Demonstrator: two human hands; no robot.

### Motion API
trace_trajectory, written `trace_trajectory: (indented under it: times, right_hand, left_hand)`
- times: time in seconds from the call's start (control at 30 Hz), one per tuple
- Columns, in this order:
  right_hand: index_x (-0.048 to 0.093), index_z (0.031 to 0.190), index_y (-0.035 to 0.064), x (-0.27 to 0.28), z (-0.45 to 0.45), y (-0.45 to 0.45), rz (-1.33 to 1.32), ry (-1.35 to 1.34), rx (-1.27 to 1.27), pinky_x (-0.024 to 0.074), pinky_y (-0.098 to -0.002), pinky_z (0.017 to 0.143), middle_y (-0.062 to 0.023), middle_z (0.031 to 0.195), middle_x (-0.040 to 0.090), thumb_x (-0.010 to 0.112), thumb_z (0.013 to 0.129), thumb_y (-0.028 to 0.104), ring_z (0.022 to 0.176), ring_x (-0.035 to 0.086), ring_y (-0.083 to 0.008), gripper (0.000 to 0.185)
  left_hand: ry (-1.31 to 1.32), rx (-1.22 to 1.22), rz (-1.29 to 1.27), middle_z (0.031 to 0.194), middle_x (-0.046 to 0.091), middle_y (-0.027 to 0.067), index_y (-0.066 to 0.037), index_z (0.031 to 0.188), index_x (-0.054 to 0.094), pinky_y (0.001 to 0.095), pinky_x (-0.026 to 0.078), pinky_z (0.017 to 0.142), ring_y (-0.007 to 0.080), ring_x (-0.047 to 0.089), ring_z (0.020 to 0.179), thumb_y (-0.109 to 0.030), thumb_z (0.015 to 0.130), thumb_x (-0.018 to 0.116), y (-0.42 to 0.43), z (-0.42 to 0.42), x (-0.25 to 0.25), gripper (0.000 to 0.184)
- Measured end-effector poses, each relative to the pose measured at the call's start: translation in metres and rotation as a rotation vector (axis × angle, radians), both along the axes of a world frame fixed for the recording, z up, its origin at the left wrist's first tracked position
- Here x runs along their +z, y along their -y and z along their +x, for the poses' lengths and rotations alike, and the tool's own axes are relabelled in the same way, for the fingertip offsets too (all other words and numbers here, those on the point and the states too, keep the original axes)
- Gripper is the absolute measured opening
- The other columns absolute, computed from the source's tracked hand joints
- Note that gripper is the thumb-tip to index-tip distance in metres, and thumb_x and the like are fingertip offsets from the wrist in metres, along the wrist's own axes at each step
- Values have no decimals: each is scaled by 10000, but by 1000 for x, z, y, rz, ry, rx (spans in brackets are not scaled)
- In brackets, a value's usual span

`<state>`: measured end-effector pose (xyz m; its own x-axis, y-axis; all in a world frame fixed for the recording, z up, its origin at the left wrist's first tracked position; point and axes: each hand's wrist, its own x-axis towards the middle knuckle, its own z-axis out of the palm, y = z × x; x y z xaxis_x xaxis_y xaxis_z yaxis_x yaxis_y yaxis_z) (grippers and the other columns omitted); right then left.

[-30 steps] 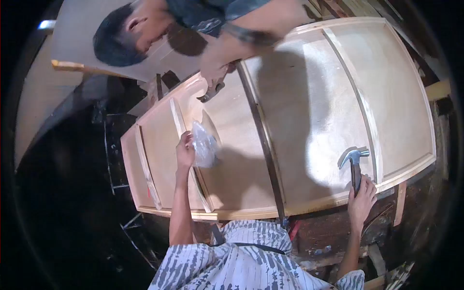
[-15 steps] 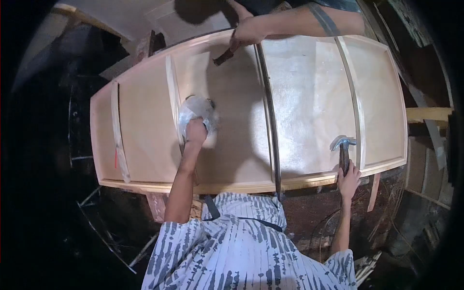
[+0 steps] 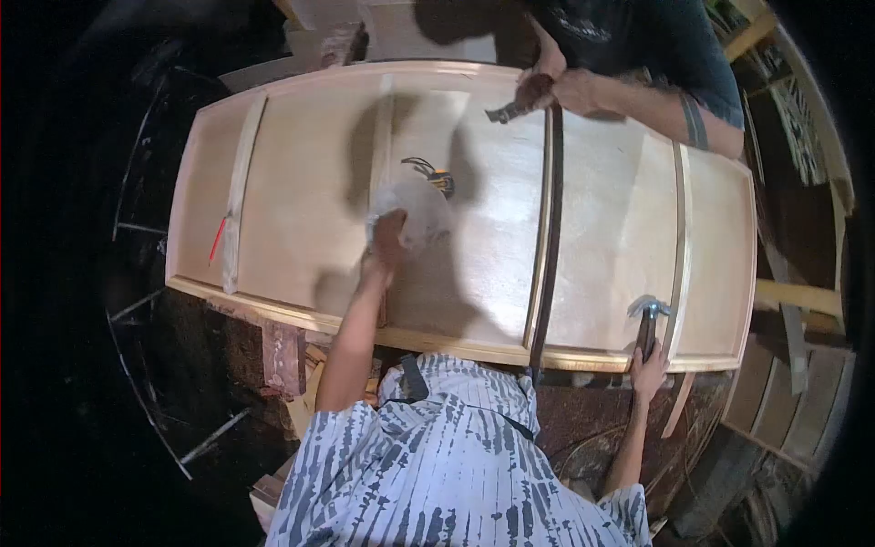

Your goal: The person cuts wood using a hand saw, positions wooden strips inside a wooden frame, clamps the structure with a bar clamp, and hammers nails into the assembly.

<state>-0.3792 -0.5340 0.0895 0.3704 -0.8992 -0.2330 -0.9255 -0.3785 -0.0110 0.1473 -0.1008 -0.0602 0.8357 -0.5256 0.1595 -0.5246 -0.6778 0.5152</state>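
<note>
Bag: one, clear plastic (image 3: 421,202), over the panel (image 3: 310,182) left of its middle; whether it touches the wood cannot be told.
Left hand: the person's left hand (image 3: 390,239) is blurred, its fingers curled closed on the bag's near side.
Tape measure: one, yellow and black (image 3: 442,180), lying just beyond the bag.
Hammer: one in the right hand (image 3: 649,372), which wraps the handle; the hammer (image 3: 648,321) points its head away from the person, just left of the rightmost slat.
Slats: four (image 3: 244,191) cross the panel, with one dark strip (image 3: 551,237) along the third from the left.
Open room: wide spans of panel between the first two slats and between the dark strip and the rightmost slat.
Edges: a raised rim (image 3: 437,343) borders the panel; the right hand is at its near side.
Red stick: one (image 3: 217,240), beside the leftmost slat.
Co-worker: one, at the far edge, two hands (image 3: 576,89) together at a second hammer (image 3: 512,111).
</note>
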Motion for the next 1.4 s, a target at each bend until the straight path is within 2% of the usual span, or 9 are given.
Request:
trace_trajectory:
  times: [0.17,0.27,0.33,0.47,0.67,1.03,1.17,1.27,1.4]
  right_hand:
    - [473,1558,115,-10,-10,4,-40,19,67,414,-622,1103,-201,1494,537,612,1005,470,1400,477,-431,672]
    - [453,1567,127,-8,-10,-2,-66,10,50,429,-641,1070,-203,1465,550,619,1000,447,1381,488,-434,672]
    - [451,1570,131,-8,-10,-1,-57,14,43,427,-643,1072,-203,1466,552,622,997,448,1385,486,-434,676]
    - [454,1568,149,-15,-11,2,-67,-1,45,423,-643,1080,-207,1427,575,634,982,450,1376,489,-430,682]
    - [458,1562,146,-7,-4,3,-15,-8,26,418,-636,1097,-203,1465,569,640,972,458,1392,480,-446,691]
    - [478,1526,142,-5,3,2,-41,-12,53,458,-623,1028,-183,1351,620,627,975,444,1342,520,-410,646]
    - [480,1525,142,-10,6,2,-51,-11,40,459,-623,1023,-183,1333,629,627,972,454,1345,521,-409,652]
    - [487,1525,146,-7,5,5,-15,-29,21,452,-626,1045,-179,1352,623,635,963,462,1366,514,-399,662]
    - [477,1538,140,-5,8,3,-6,-36,8,441,-633,1064,-190,1360,617,635,964,450,1372,503,-415,672]
  left_hand:
    - [101,-41,369,1128,741,148,-48,1106,736,425,596,880,362,725,1044,-185,898,700,17,-13,-13,252]
    - [65,-88,168,1541,520,174,-36,1490,529,415,352,1249,336,487,1441,-208,899,764,6,-36,-2,658]
    - [191,-269,684,1066,735,176,-38,1067,735,417,600,866,302,725,1046,-129,923,661,43,-47,95,186]
    - [262,-73,483,1062,733,182,-27,1068,738,422,597,882,312,724,1042,-72,935,620,42,-29,-7,183]
    - [413,-28,-74,1195,709,216,3,1218,696,428,576,974,330,697,1156,-66,950,602,22,-75,121,292]
    - [-23,-11,174,1300,671,185,-28,1238,659,439,502,1082,342,617,1264,-64,986,519,56,-49,46,291]
    - [-126,68,-626,1217,702,187,-41,1143,688,462,522,1042,367,634,1213,-93,993,517,48,-59,46,233]
    - [147,33,32,1063,710,195,-41,980,691,500,540,944,410,649,1096,-125,979,554,44,-56,101,161]
    - [76,-42,39,1020,679,218,-25,956,689,509,534,893,415,652,1032,-94,920,641,14,-76,147,92]
